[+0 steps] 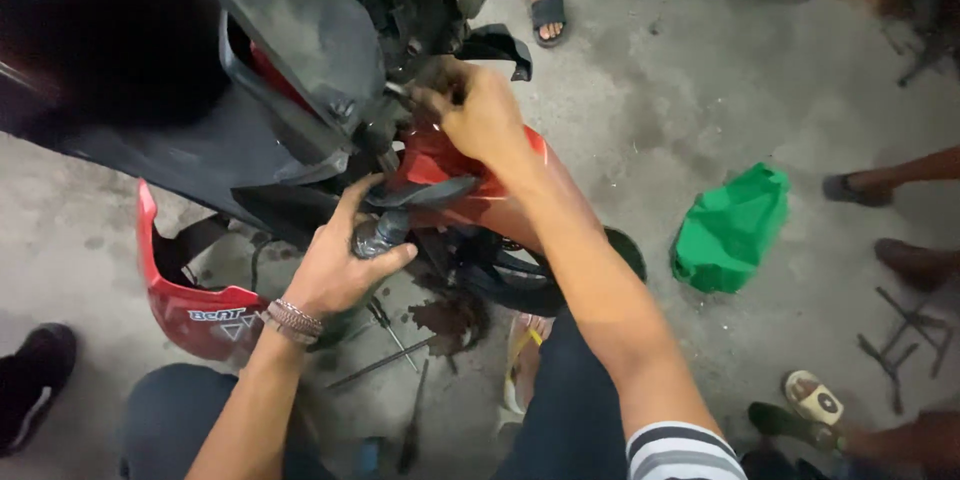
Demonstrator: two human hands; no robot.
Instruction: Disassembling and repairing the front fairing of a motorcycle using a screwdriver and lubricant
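Closest to us, down between our knees, a few long screwdrivers (385,362) lie on the stained concrete floor (700,90), next to a dark wet patch (oil, by the look of it).

Just above that, our left hand (335,265) has its grip closed around a small dark bottle (380,235), fingers wrapped round the body, neck tilted up toward the red scooter (450,165). The bottle looks light and a bit squeezable, probably slick if there's oil on it, so holding it round the middle like this seems the safe way. We can't see what's in it or how full it is.

A bit further up, our right hand (480,115) is pinched shut on something small at the scooter's dark metal parts near the front, just under the black body panel (290,30). What exactly the fingers hold is hidden, too small and shadowed to tell. Whatever it is sits on stiff, fixed hardware, so it probably needs a firm fingertip hold.

To the left a loose red fairing panel (190,305) stands on the floor. Off to the right lies a crumpled green bag (730,230), contents not visible, with some bent metal tools (900,340) beyond it. Other people's sandalled feet (548,15) stand around the far edges.
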